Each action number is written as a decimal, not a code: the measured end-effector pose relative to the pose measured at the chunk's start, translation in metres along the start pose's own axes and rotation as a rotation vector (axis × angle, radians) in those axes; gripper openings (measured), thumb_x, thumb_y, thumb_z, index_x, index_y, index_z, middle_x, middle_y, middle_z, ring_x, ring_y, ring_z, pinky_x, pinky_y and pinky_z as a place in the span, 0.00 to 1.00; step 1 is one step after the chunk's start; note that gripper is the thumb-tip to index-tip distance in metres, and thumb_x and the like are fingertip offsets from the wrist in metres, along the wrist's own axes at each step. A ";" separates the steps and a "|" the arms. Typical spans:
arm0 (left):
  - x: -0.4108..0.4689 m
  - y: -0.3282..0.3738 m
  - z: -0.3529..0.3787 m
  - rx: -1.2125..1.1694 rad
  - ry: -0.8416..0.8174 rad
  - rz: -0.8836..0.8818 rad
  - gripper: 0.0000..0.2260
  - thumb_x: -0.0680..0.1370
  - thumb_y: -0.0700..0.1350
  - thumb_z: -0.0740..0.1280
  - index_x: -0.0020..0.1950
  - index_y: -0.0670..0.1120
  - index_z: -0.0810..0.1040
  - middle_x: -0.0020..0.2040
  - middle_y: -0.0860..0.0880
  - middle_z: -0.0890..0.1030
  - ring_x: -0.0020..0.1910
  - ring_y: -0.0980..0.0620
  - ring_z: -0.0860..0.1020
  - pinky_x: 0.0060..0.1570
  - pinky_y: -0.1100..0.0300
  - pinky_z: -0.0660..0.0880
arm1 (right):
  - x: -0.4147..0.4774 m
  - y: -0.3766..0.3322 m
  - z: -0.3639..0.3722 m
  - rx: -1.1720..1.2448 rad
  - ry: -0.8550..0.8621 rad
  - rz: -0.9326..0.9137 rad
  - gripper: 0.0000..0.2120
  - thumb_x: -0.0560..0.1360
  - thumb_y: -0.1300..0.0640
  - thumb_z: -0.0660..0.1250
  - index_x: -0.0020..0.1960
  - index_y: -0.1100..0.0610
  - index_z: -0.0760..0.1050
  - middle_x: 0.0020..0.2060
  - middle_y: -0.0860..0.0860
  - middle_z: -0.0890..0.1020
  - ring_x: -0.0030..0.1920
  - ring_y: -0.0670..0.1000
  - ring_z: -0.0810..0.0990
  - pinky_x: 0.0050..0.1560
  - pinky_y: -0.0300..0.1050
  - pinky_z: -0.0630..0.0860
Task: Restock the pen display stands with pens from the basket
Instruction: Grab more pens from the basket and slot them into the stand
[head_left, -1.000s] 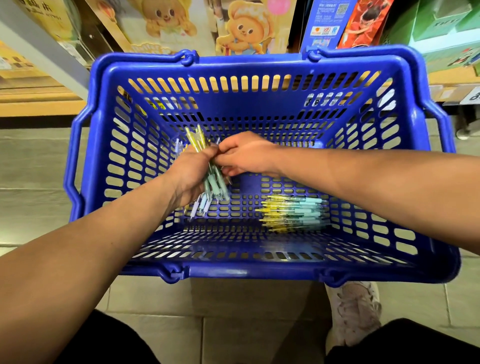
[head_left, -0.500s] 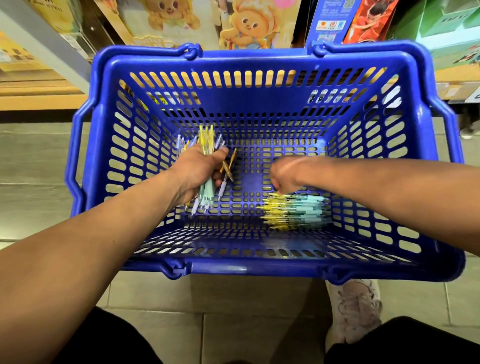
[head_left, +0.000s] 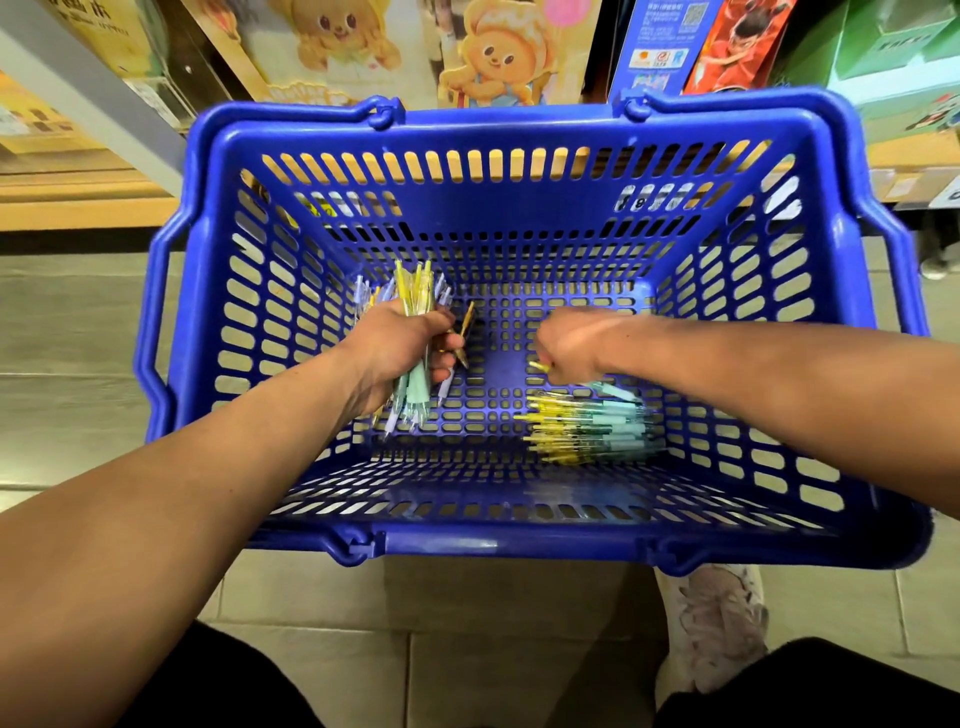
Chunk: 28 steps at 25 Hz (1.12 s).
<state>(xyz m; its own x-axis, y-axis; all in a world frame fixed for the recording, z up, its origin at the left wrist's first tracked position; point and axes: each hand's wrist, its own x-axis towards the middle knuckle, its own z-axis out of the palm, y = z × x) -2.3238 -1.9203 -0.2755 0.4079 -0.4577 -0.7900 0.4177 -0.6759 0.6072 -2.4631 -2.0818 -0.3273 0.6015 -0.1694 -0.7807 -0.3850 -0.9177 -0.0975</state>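
A blue plastic basket (head_left: 519, 540) stands on the floor in front of me. Inside it, my left hand (head_left: 395, 348) grips a bundle of pens (head_left: 413, 291) in yellow, mint and lilac, held upright with ends sticking out above and below the fist. A pile of yellow and mint pens (head_left: 587, 428) lies on the basket floor at the right. My right hand (head_left: 569, 345) hovers just above the pile's far edge, blurred, fingers pinched on one pen whose yellow tip shows at the fingers.
Shelves with boxed goods and cartoon packaging (head_left: 488, 52) rise behind the basket. A wooden shelf edge (head_left: 78, 208) runs at the left. My shoe (head_left: 717, 623) stands on the tiled floor just below the basket's near right corner.
My right hand left the bundle in my left hand, moved right and down to the pile, and now pinches a pen there. The left hand stayed in place with its bundle.
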 end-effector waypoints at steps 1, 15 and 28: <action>0.000 0.000 0.000 -0.014 0.002 -0.003 0.10 0.84 0.42 0.64 0.62 0.39 0.75 0.44 0.41 0.84 0.36 0.47 0.81 0.35 0.56 0.81 | 0.003 0.000 -0.007 0.141 0.035 0.014 0.07 0.79 0.53 0.67 0.48 0.57 0.80 0.42 0.53 0.83 0.42 0.53 0.82 0.46 0.46 0.81; -0.009 0.007 0.008 -0.088 -0.054 0.065 0.25 0.81 0.51 0.68 0.71 0.37 0.67 0.38 0.46 0.76 0.30 0.52 0.74 0.31 0.58 0.77 | 0.010 -0.017 -0.046 1.461 0.055 -0.218 0.07 0.81 0.59 0.68 0.56 0.57 0.82 0.49 0.54 0.87 0.50 0.48 0.87 0.52 0.40 0.82; -0.003 0.006 0.002 0.006 -0.017 0.043 0.18 0.82 0.46 0.68 0.66 0.37 0.71 0.38 0.48 0.75 0.30 0.53 0.73 0.31 0.59 0.75 | 0.000 -0.006 0.025 -0.129 -0.158 -0.033 0.13 0.81 0.49 0.67 0.57 0.59 0.80 0.49 0.53 0.83 0.46 0.52 0.81 0.55 0.50 0.82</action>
<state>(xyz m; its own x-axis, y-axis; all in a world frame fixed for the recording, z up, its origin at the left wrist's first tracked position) -2.3239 -1.9238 -0.2691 0.4112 -0.4964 -0.7645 0.3953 -0.6586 0.6403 -2.4785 -2.0674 -0.3420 0.4908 -0.0895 -0.8666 -0.2677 -0.9621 -0.0522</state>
